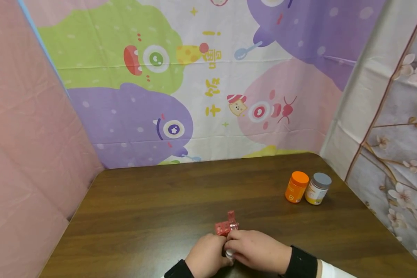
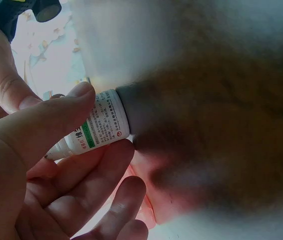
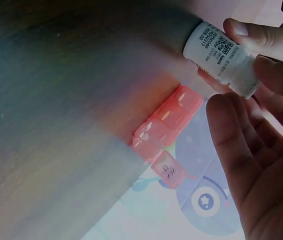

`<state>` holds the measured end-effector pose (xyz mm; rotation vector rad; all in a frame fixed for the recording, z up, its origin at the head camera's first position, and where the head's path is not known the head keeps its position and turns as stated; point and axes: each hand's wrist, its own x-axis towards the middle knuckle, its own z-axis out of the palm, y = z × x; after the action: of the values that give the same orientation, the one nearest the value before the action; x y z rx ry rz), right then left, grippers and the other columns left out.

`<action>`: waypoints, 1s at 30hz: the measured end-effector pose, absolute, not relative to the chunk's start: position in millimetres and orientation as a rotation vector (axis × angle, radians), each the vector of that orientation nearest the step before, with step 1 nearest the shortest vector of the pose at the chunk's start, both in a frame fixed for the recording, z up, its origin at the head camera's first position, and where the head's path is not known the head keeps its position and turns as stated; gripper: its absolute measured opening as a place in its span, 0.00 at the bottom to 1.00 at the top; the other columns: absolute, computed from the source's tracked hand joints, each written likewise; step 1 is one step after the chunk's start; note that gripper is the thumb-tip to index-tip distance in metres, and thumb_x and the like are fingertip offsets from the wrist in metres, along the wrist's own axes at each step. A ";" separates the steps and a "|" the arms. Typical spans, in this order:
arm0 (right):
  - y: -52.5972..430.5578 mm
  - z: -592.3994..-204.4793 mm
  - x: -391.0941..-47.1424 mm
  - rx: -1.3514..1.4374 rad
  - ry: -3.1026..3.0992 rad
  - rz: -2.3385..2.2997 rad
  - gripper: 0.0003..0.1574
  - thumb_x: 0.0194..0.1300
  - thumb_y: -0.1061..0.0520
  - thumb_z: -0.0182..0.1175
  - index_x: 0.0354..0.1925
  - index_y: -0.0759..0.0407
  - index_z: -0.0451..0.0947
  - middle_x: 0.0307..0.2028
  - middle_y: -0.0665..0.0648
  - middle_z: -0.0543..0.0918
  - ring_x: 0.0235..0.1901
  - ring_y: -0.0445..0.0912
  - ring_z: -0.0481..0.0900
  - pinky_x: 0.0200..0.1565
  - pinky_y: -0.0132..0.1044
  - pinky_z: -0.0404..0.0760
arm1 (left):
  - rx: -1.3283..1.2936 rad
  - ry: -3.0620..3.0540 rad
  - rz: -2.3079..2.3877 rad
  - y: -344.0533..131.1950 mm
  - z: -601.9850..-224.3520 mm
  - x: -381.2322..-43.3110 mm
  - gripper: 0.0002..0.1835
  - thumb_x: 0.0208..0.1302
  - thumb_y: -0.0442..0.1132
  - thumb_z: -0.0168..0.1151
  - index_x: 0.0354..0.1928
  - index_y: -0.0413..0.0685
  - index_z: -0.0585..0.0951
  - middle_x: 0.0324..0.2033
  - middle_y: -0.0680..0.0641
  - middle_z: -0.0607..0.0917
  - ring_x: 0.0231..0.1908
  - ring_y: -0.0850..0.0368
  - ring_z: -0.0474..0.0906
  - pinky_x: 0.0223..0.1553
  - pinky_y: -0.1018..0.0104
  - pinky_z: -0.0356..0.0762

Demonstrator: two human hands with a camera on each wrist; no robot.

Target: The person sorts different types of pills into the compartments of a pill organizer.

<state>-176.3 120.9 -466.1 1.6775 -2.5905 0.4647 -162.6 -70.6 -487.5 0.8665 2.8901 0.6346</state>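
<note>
My left hand (image 1: 207, 253) grips a small white medicine bottle (image 2: 104, 122) by its body, the thumb across the printed label. The bottle stands roughly upright with its base toward the table. My right hand (image 1: 258, 251) is at the bottle's narrow top, thumb and fingers round it; the fingers partly hide that end. Beyond both hands sits a translucent red pill organizer (image 1: 223, 228) on the table. One of its lids (image 3: 169, 170), marked SUN, is raised. The right wrist view shows small code print on the bottle's label.
Two jars stand side by side toward the right of the brown wooden table (image 1: 153, 204): an orange jar (image 1: 297, 187) and a white and yellow jar (image 1: 317, 189) with a grey lid. A cartoon-printed cloth (image 1: 208, 143) hangs behind the far edge, with more curtains at both sides.
</note>
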 end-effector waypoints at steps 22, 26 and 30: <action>127.2 -470.0 -173.5 1.472 -2.726 0.551 0.12 0.62 0.53 0.62 0.46 0.48 0.78 0.34 0.40 0.75 0.29 0.33 0.68 0.29 0.25 0.72 | 0.777 2.924 0.518 -78.1 -475.5 -148.9 0.22 0.51 0.59 0.71 0.39 0.52 0.81 0.25 0.57 0.81 0.26 0.59 0.74 0.30 0.58 0.73; 156.3 -468.4 -176.6 1.214 -2.833 0.527 0.14 0.63 0.50 0.62 0.48 0.49 0.79 0.35 0.40 0.77 0.30 0.33 0.71 0.31 0.32 0.77 | 0.668 2.979 0.433 -85.4 -469.7 -145.0 0.36 0.55 0.69 0.61 0.55 0.49 0.78 0.41 0.50 0.83 0.41 0.52 0.76 0.41 0.49 0.74; 200.3 -468.1 -186.1 0.896 -2.930 0.478 0.12 0.61 0.49 0.63 0.44 0.48 0.79 0.34 0.40 0.78 0.30 0.34 0.73 0.32 0.38 0.79 | 0.551 3.071 0.375 -98.5 -466.9 -143.8 0.47 0.54 0.78 0.49 0.67 0.53 0.71 0.56 0.45 0.77 0.54 0.44 0.70 0.50 0.40 0.69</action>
<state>-186.1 200.3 -468.1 0.8964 -2.9298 0.4782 -143.8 -98.5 -466.9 0.5507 3.0710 0.3755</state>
